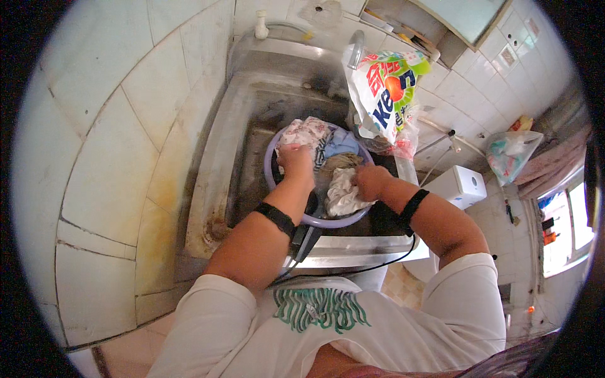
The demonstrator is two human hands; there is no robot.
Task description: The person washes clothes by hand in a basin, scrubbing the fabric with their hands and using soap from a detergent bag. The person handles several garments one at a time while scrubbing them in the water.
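Observation:
A round lavender basin (334,222) full of laundry sits in the metal sink. My left hand (296,160) is closed on a pale floral cloth (309,131) at the basin's far left. My right hand (372,181) grips a bunched white cloth (343,191) at the right side, its fingertips partly hidden by the fabric. Between the hands lie a light blue cloth (341,143) and a brownish cloth (337,166). A strip of dark striped fabric shows beside the floral one. The basin's bottom is hidden.
The worn sink (217,148) has a raised metal rim. A colourful printed plastic bag (386,94) hangs by the faucet (357,49) at the back right. A white box (463,187) stands to the right. A black cable (353,273) runs along the sink's front.

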